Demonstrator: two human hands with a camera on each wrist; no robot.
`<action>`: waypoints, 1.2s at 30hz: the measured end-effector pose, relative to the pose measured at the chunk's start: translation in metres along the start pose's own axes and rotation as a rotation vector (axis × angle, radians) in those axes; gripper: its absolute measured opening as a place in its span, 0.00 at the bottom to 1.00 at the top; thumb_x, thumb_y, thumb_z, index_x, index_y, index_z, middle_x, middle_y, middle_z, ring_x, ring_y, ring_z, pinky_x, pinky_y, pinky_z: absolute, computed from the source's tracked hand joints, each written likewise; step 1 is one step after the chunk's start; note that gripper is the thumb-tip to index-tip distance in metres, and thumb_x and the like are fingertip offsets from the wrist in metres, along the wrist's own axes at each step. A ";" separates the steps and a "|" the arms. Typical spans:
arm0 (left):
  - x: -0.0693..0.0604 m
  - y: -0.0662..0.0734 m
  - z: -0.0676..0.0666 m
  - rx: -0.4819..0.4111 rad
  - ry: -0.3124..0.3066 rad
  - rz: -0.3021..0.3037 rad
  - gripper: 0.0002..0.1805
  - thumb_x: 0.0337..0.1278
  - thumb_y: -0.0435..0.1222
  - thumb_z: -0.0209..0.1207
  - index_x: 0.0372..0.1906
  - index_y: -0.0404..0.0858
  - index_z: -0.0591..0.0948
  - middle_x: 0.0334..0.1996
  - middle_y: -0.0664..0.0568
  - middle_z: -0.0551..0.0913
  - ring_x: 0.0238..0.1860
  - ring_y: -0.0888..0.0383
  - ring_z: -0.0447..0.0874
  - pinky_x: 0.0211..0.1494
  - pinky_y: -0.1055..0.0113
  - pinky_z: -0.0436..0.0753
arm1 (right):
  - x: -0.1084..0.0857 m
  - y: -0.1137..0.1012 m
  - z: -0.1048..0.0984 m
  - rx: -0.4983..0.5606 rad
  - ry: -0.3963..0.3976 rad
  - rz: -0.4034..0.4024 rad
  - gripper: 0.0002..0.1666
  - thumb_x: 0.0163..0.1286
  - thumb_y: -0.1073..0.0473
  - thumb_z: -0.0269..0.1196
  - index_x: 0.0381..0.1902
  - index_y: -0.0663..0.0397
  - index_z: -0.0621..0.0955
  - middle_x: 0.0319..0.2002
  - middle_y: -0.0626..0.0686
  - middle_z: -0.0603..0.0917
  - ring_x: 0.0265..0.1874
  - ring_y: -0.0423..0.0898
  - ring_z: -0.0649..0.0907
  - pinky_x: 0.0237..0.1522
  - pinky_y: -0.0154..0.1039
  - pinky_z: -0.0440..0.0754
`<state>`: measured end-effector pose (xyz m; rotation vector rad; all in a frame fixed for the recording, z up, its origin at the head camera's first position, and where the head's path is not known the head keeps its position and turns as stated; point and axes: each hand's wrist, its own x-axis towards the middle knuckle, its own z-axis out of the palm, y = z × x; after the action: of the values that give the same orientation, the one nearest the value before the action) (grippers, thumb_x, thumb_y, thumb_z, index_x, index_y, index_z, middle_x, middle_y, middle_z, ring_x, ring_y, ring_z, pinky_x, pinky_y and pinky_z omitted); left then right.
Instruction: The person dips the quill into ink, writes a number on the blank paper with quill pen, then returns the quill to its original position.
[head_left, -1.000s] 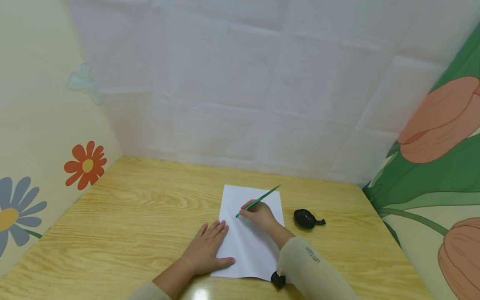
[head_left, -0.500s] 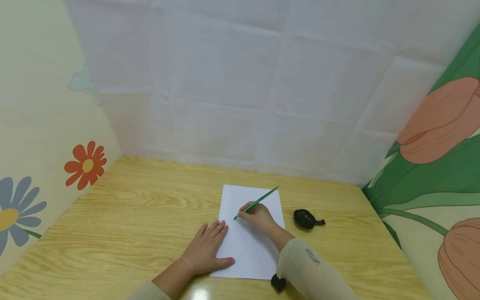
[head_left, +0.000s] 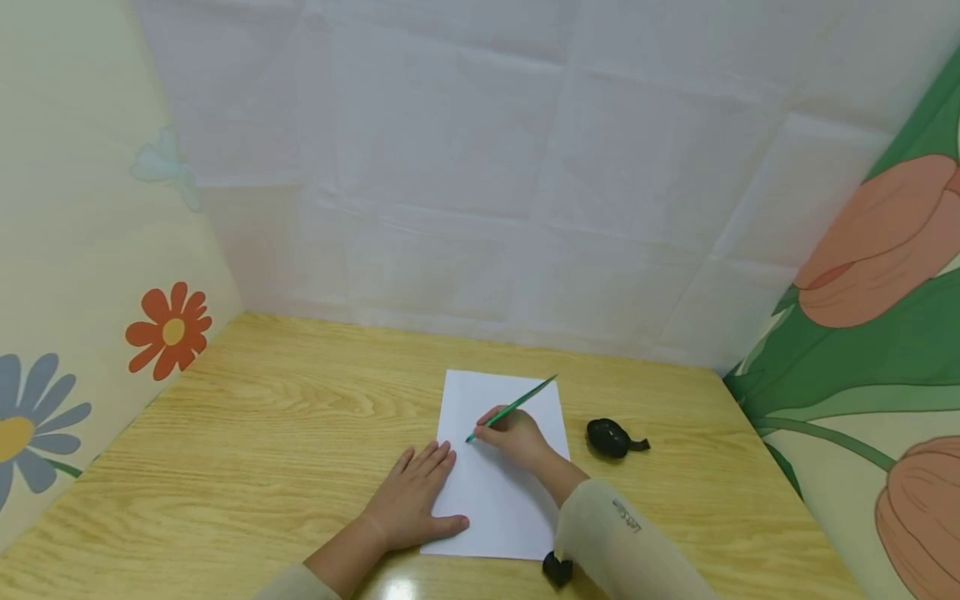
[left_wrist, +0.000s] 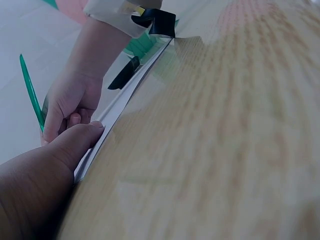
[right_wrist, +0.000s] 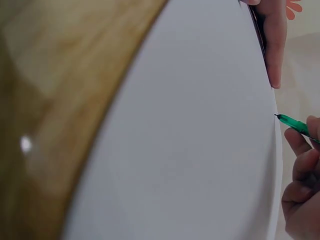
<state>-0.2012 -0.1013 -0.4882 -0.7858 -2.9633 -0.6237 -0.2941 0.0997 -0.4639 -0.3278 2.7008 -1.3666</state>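
A white sheet of paper (head_left: 495, 517) lies upright on the wooden table, with no marks that I can make out. My left hand (head_left: 411, 504) rests flat across its left edge, fingers spread and thumb on the lower part. My right hand (head_left: 517, 437) pinches a slim green pen (head_left: 528, 395) whose tail tapers to a point and leans up to the right. In the right wrist view the pen's dark tip (right_wrist: 276, 115) is at the sheet's surface, near the left hand's fingertips. The left wrist view shows the left thumb (left_wrist: 82, 137) pressing near the paper's edge.
A glossy black oval object (head_left: 609, 438) with a short tab lies right of the paper. Another small black object (head_left: 557, 569) sits by the sheet's lower right corner, partly behind the right sleeve (head_left: 615, 533). A white cloth wall (head_left: 450, 167) borders the table's back.
The right hand has shifted the pen tip slightly left and toward me. A ripple in the lower part of the paper has flattened. My left hand has stayed put.
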 end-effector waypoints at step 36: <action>0.000 0.000 -0.001 -0.008 -0.007 -0.006 0.53 0.53 0.67 0.55 0.73 0.32 0.63 0.75 0.41 0.60 0.77 0.43 0.53 0.78 0.42 0.49 | -0.014 -0.003 0.000 -0.014 -0.024 -0.034 0.10 0.62 0.56 0.70 0.36 0.56 0.85 0.34 0.51 0.88 0.30 0.36 0.79 0.36 0.31 0.79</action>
<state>-0.2008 -0.1015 -0.4875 -0.7815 -2.9724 -0.6343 -0.2797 0.1014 -0.4611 -0.3899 2.6984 -1.3445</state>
